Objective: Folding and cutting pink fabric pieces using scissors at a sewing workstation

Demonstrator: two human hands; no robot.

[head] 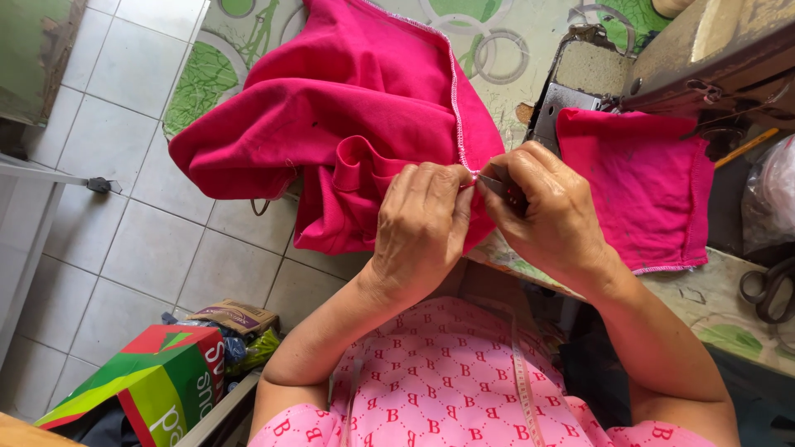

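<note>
My left hand (426, 219) pinches the pink fabric (348, 116); right hand (551, 211) fingers grip a small metal tool (494, 185), which could nick the seam.

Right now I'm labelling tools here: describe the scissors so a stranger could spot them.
Start at the sewing machine at upper right and follow the table edge toward the wearer. The dark scissors lie beyond the smaller pink cloth, the only looped metal handles there.

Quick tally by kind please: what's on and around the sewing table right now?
Pink fabric pieces: 2, a big one pinched by the left hand, a small one
Sewing machine: 1
Scissors: 1
Small metal tool in the right hand: 1
Total: 5
</note>
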